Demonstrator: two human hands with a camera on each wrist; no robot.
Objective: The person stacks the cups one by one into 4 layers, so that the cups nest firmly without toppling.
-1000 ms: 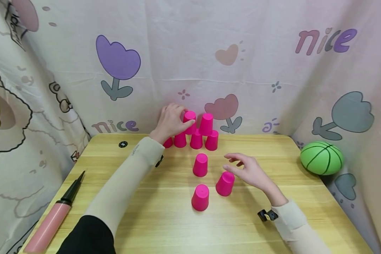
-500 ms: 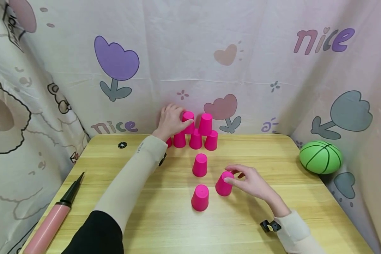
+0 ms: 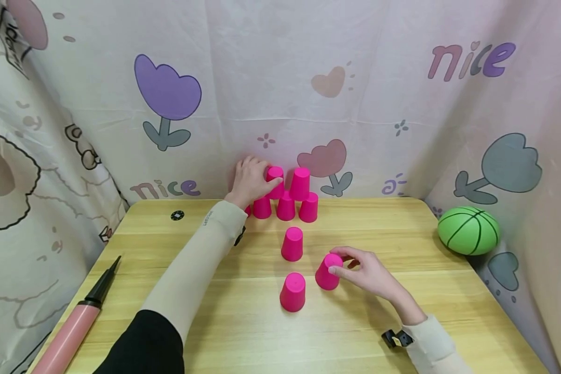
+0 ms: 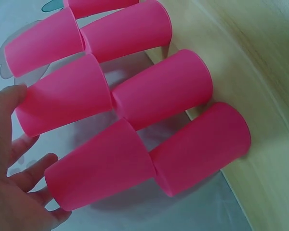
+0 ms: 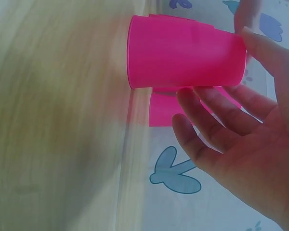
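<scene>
Pink cups, all upside down, form two tiers at the table's back edge. My left hand (image 3: 250,179) pinches an upper-tier cup (image 3: 275,173) between thumb and fingers; other fingertips reach the neighbouring upper cup (image 4: 101,166), hidden behind the hand in the head view. To the right stands another upper cup (image 3: 300,184), above lower-tier cups (image 3: 285,206). Nearer, my right hand (image 3: 366,270) holds a tilted cup (image 3: 324,275) by its narrow end with thumb and index finger, its other fingers extended beside it. Two single cups stand left of it: one farther back (image 3: 292,244), one in front (image 3: 292,293).
A green ball (image 3: 469,231) with black lines lies at the table's right edge. Along the left edge is a pink hand pump (image 3: 70,332) with a black nozzle. A small black disc (image 3: 177,215) lies at back left. A printed curtain (image 3: 257,78) hangs close behind the table.
My right hand has come down from above the nearest right cup and taken hold of it. The left hand has stayed at the upper tier. The head view has shifted slightly.
</scene>
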